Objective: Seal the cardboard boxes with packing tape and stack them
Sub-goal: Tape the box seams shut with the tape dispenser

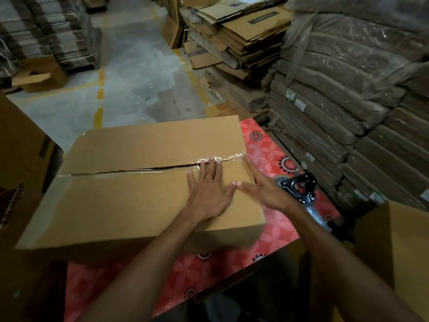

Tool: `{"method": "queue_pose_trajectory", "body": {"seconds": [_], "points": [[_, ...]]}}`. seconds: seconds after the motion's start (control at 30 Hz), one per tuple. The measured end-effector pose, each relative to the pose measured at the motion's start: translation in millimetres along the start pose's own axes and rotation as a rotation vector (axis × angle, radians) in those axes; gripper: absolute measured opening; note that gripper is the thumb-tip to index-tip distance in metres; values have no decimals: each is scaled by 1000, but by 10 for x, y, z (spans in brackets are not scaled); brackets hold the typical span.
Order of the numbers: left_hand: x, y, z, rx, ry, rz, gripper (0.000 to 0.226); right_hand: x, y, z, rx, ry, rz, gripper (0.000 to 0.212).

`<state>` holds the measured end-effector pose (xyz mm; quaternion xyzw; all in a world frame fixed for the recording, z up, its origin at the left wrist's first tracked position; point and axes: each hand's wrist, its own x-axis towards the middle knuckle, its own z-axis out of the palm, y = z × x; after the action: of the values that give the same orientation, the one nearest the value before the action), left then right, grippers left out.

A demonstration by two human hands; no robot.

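The cardboard box (130,201) sits on a red floral table cover (274,149), with clear packing tape (139,170) laid along its centre seam. A dark gap shows between the flaps mid-seam. The left hand (209,189) lies flat and spread on the top, fingertips on the tape. The right hand (262,189), fingers straight, presses the box's right edge and holds nothing. To seal well, I judge the flaps should be pushed together and the puckered tape near the right end rubbed flat, then folded over the edge. The tape dispenser (299,187) lies just beside the box. White labels on the wrapped bundles (348,112) are too small to read.
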<state>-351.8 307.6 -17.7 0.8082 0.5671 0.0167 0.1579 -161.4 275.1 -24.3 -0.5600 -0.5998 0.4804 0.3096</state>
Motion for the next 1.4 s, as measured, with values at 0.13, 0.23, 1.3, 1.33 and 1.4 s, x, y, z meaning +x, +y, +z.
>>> {"method": "queue_pose_trajectory", "body": {"seconds": [0.13, 0.23, 1.3, 1.33, 1.4], "points": [[141, 365, 52, -79, -56, -110, 81, 176, 62, -451, 1, -99, -18, 79], [97, 463, 127, -12, 51, -95, 76, 168, 276, -560, 110, 208, -43, 41], [768, 707, -72, -121, -56, 265, 87, -48, -793, -1165, 675, 539, 286, 20], [836, 682, -172, -271, -60, 254, 76, -88, -948, -1091, 644, 524, 288, 21], [926, 571, -439, -790, -65, 149, 51, -162, -1136, -915, 572, 515, 290, 18]]}}
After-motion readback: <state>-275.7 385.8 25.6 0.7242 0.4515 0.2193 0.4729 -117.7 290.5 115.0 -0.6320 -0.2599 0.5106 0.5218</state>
